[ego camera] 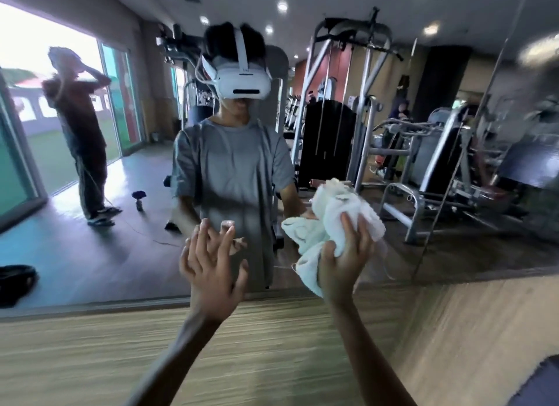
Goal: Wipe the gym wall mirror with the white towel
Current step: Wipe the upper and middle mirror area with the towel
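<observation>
Wall mirror [90, 254] over wood-grain surface [90, 360] reflects gym machines [329, 139].

No legible text, number or brand anywhere in frame. Tiny dark mark on strap front of white headset [245, 83], upper centre, reflected in mirror [127, 254]: too blurred to read. Small pale sheet [351, 99] on far wall, centre right: too small to read.
</observation>
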Demonstrator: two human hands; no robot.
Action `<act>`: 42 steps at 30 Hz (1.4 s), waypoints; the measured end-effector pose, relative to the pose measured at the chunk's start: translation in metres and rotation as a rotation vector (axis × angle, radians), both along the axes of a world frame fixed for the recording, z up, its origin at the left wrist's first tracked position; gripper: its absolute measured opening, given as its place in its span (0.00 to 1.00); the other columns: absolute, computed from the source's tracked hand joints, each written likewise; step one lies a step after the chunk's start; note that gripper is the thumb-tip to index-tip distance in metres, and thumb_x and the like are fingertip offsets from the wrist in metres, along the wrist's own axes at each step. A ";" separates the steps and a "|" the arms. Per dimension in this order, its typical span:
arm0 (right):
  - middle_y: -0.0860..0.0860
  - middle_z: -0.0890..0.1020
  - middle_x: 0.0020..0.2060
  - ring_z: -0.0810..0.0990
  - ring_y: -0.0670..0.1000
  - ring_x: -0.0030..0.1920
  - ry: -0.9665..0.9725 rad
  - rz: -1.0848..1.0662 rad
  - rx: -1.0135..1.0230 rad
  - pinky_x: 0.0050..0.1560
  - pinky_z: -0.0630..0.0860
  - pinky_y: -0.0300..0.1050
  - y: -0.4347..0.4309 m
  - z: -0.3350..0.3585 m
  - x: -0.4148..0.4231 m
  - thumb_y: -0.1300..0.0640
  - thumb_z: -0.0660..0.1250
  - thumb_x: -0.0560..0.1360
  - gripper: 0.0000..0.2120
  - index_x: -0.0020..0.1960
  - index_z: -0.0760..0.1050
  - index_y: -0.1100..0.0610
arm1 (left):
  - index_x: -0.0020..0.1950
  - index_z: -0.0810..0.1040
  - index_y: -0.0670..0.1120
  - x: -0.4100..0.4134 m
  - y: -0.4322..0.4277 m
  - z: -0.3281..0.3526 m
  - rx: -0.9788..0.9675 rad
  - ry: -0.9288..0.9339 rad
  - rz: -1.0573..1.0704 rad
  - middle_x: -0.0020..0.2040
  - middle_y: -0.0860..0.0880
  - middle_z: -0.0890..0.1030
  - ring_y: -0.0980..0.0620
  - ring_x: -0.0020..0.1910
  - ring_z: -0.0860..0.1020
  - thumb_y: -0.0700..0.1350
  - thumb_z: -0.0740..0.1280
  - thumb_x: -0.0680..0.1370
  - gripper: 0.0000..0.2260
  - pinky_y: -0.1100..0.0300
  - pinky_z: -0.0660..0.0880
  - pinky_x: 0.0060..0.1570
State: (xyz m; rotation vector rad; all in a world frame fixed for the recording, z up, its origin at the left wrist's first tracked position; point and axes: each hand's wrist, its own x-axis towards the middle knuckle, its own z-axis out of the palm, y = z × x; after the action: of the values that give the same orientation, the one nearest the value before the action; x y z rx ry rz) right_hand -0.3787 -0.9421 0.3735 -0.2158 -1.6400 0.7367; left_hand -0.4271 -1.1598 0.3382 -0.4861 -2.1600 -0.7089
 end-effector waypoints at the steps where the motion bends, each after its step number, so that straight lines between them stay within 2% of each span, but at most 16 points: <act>1: 0.62 0.73 0.69 0.68 0.61 0.69 0.012 0.002 0.118 0.73 0.60 0.48 -0.010 0.012 -0.003 0.59 0.60 0.70 0.26 0.67 0.76 0.57 | 0.77 0.67 0.47 -0.001 -0.007 0.008 -0.017 0.015 0.000 0.80 0.36 0.54 0.35 0.79 0.54 0.58 0.58 0.78 0.29 0.36 0.51 0.72; 3: 0.61 0.73 0.71 0.67 0.60 0.70 -0.085 -0.049 0.385 0.67 0.64 0.57 -0.021 0.040 -0.011 0.57 0.62 0.70 0.26 0.68 0.74 0.52 | 0.77 0.68 0.47 -0.007 -0.025 0.030 -0.056 0.046 0.003 0.81 0.37 0.54 0.36 0.78 0.54 0.58 0.57 0.78 0.29 0.40 0.50 0.72; 6: 0.57 0.70 0.74 0.65 0.57 0.73 -0.164 -0.149 0.658 0.65 0.63 0.61 0.006 0.080 -0.022 0.51 0.64 0.69 0.29 0.70 0.69 0.47 | 0.77 0.68 0.48 -0.021 -0.054 0.072 -0.141 0.148 0.044 0.80 0.37 0.57 0.36 0.77 0.58 0.58 0.57 0.77 0.30 0.38 0.56 0.69; 13: 0.56 0.66 0.76 0.64 0.60 0.73 -0.082 -0.329 0.313 0.66 0.61 0.70 0.011 0.254 -0.042 0.50 0.59 0.73 0.28 0.73 0.70 0.49 | 0.78 0.65 0.52 -0.047 -0.052 0.222 -0.229 0.402 0.041 0.80 0.38 0.60 0.39 0.78 0.58 0.59 0.56 0.78 0.29 0.38 0.55 0.70; 16: 0.55 0.66 0.76 0.64 0.59 0.73 -0.053 -0.342 0.345 0.65 0.63 0.70 -0.011 0.318 -0.052 0.48 0.57 0.72 0.29 0.74 0.68 0.48 | 0.76 0.69 0.52 -0.051 -0.041 0.296 -0.266 0.501 0.039 0.77 0.37 0.65 0.38 0.75 0.64 0.58 0.56 0.78 0.28 0.39 0.56 0.68; 19: 0.56 0.68 0.75 0.66 0.59 0.72 -0.036 -0.371 0.438 0.64 0.63 0.68 -0.040 0.364 -0.058 0.45 0.54 0.72 0.31 0.74 0.69 0.48 | 0.75 0.72 0.52 -0.057 -0.050 0.357 -0.272 0.552 0.102 0.76 0.37 0.67 0.39 0.73 0.64 0.59 0.56 0.77 0.27 0.41 0.56 0.66; 21: 0.55 0.66 0.76 0.66 0.59 0.74 -0.023 -0.408 0.573 0.65 0.61 0.64 -0.063 0.372 -0.061 0.43 0.53 0.73 0.31 0.76 0.67 0.47 | 0.75 0.70 0.52 -0.062 -0.073 0.383 -0.226 0.514 0.139 0.76 0.38 0.66 0.38 0.73 0.63 0.60 0.55 0.78 0.27 0.39 0.57 0.68; 25: 0.51 0.59 0.80 0.59 0.55 0.79 0.007 -0.395 1.193 0.70 0.60 0.65 -0.078 0.326 -0.065 0.40 0.60 0.74 0.32 0.77 0.62 0.43 | 0.76 0.66 0.54 -0.066 -0.131 0.394 -0.166 0.450 0.202 0.76 0.40 0.64 0.38 0.74 0.64 0.62 0.52 0.78 0.28 0.34 0.61 0.66; 27: 0.49 0.59 0.80 0.59 0.53 0.78 -0.021 -0.365 1.375 0.69 0.61 0.63 -0.053 0.322 -0.058 0.39 0.61 0.73 0.33 0.77 0.62 0.40 | 0.77 0.65 0.55 -0.067 -0.156 0.390 -0.155 0.439 0.224 0.77 0.40 0.64 0.38 0.74 0.63 0.62 0.52 0.79 0.28 0.33 0.63 0.65; 28: 0.49 0.60 0.79 0.60 0.52 0.78 -0.026 -0.360 1.336 0.68 0.63 0.63 -0.043 0.331 -0.056 0.40 0.60 0.72 0.33 0.77 0.62 0.40 | 0.77 0.65 0.55 -0.067 -0.169 0.389 -0.149 0.427 0.236 0.77 0.40 0.64 0.38 0.74 0.63 0.62 0.53 0.79 0.28 0.32 0.63 0.65; 30: 0.49 0.63 0.78 0.62 0.54 0.75 -0.001 -0.378 1.048 0.64 0.67 0.66 -0.038 0.366 -0.056 0.42 0.59 0.73 0.31 0.76 0.63 0.40 | 0.77 0.66 0.55 -0.068 -0.194 0.384 -0.133 0.415 0.270 0.75 0.39 0.66 0.36 0.72 0.66 0.62 0.53 0.78 0.28 0.33 0.65 0.63; 32: 0.51 0.62 0.79 0.60 0.56 0.76 0.016 -0.370 0.683 0.66 0.64 0.69 -0.065 0.414 -0.062 0.45 0.61 0.76 0.29 0.77 0.62 0.42 | 0.76 0.67 0.54 -0.067 -0.218 0.377 -0.122 0.418 0.312 0.74 0.38 0.68 0.35 0.70 0.69 0.62 0.53 0.78 0.28 0.36 0.65 0.63; 33: 0.52 0.60 0.79 0.58 0.56 0.77 0.033 -0.350 0.568 0.67 0.61 0.70 -0.091 0.436 -0.069 0.46 0.63 0.77 0.30 0.78 0.61 0.43 | 0.76 0.68 0.53 -0.067 -0.229 0.373 -0.111 0.414 0.332 0.73 0.38 0.69 0.35 0.69 0.70 0.62 0.53 0.78 0.28 0.37 0.65 0.63; 35: 0.54 0.57 0.80 0.56 0.58 0.78 0.041 -0.305 0.532 0.69 0.58 0.68 -0.160 0.457 -0.085 0.47 0.63 0.76 0.32 0.79 0.59 0.45 | 0.76 0.68 0.53 -0.072 -0.254 0.364 -0.080 0.396 0.382 0.72 0.38 0.70 0.36 0.68 0.70 0.62 0.53 0.78 0.28 0.38 0.65 0.63; 38: 0.56 0.61 0.79 0.59 0.58 0.78 0.113 -0.304 0.882 0.68 0.59 0.66 -0.257 0.425 -0.106 0.43 0.56 0.73 0.33 0.79 0.61 0.45 | 0.76 0.65 0.54 -0.078 -0.283 0.353 -0.035 0.343 0.420 0.72 0.39 0.69 0.36 0.70 0.68 0.63 0.52 0.78 0.28 0.36 0.63 0.65; 42: 0.53 0.67 0.77 0.65 0.55 0.76 0.144 -0.098 1.676 0.65 0.67 0.64 -0.308 0.367 -0.112 0.41 0.54 0.74 0.29 0.73 0.70 0.44 | 0.77 0.63 0.56 -0.084 -0.328 0.330 -0.064 0.286 0.485 0.75 0.41 0.67 0.40 0.73 0.65 0.66 0.51 0.78 0.30 0.43 0.54 0.68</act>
State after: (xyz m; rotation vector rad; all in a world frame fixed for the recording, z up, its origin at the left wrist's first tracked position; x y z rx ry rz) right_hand -0.4912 -1.2505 0.7403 0.9160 -1.5890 -0.8009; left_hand -0.5112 -1.4882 0.6681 -0.0762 -1.9247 -0.2822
